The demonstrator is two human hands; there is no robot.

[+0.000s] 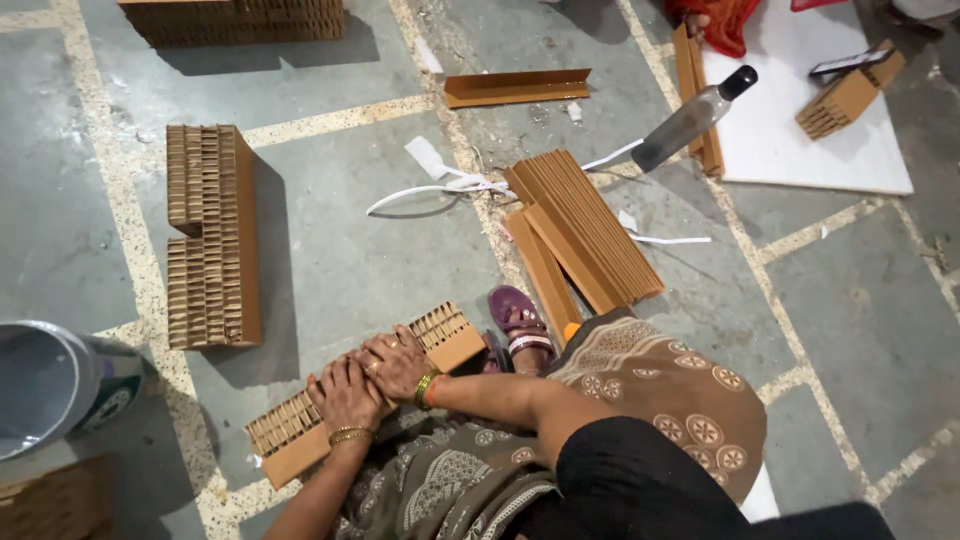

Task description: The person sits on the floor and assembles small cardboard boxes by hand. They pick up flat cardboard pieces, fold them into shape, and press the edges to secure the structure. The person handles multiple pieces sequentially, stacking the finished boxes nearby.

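With both hands pressing flat, left hand [345, 397] and right hand [397, 365] fingers spread atop cardboard stack [365, 395]; could slide on floor [360, 260], skewing layers beneath fingers.

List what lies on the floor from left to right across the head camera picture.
Grey bucket → tall corrugated cardboard stack → cardboard block under both hands → fanned cardboard strips → plastic bottle → white board.

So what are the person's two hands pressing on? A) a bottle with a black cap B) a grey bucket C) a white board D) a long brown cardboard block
D: both the left hand and the right hand lie flat on top of the long brown cardboard block on the floor, close to the person's lap.
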